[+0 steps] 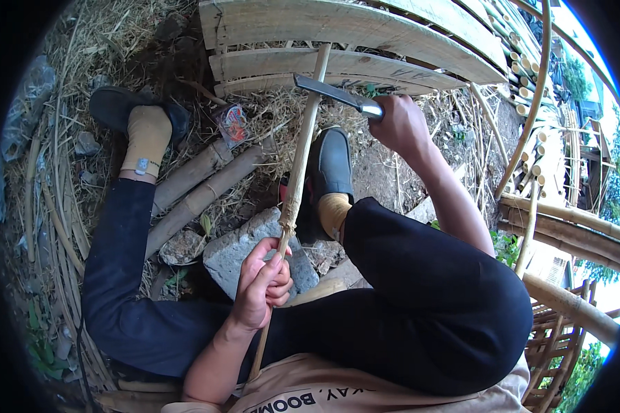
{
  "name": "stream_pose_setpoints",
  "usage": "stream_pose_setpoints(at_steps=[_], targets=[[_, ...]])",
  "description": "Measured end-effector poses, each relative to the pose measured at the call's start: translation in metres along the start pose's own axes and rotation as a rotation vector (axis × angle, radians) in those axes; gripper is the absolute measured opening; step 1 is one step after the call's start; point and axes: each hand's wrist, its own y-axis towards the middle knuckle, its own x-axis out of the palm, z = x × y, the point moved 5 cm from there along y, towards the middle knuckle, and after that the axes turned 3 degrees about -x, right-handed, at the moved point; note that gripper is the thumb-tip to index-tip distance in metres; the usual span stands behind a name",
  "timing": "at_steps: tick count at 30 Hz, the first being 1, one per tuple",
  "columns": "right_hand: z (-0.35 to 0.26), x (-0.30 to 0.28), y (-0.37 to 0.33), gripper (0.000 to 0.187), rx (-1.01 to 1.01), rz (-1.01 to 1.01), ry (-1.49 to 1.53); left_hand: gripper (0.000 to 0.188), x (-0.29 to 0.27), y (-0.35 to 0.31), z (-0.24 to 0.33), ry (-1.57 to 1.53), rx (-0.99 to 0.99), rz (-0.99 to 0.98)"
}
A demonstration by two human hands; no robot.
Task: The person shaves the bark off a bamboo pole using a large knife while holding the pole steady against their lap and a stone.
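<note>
My left hand [260, 286] is closed around a pale bamboo stick [297, 172], just below a knobbly node. From my lap, the stick slants up and away, its far end in front of the wooden slats. My right hand [403, 127] grips a knife [329, 91] with a long dark blade and a shiny metal collar; the fingers hide most of its handle. The blade lies across the upper part of the stick, though whether it touches the wood I cannot tell.
Wooden slats [351, 31] stand at the far side. Between my legs are a grey stone block [244, 248] and two bamboo poles [200, 196]. A crumpled wrapper [233, 125] lies on straw-strewn ground. Stacked bamboo [530, 89] and a bamboo frame [565, 213] are at right.
</note>
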Motion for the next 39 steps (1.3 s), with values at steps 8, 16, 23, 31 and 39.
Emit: stream_pose_setpoints(at_steps=[8, 16, 23, 31, 39], targets=[[-0.007, -0.004, 0.003, 0.017, -0.015, 0.033, -0.007, 0.038, -0.005, 0.0, 0.001, 0.059, 0.006, 0.004], [-0.001, -0.004, 0.008, 0.015, -0.004, 0.062, -0.008, 0.032, -0.002, -0.001, 0.0, 0.099, -0.006, 0.059], [-0.013, 0.01, -0.002, 0.022, -0.083, -0.064, 0.063, 0.029, -0.002, -0.004, -0.001, 0.112, -0.014, 0.075], [-0.008, -0.026, 0.007, 0.018, -0.242, -0.099, -0.154, 0.026, -0.001, -0.004, 0.001, 0.006, -0.001, 0.022], [-0.014, -0.015, 0.0, 0.016, -0.168, -0.086, -0.084, 0.025, 0.0, -0.003, 0.003, 0.029, -0.029, 0.039]])
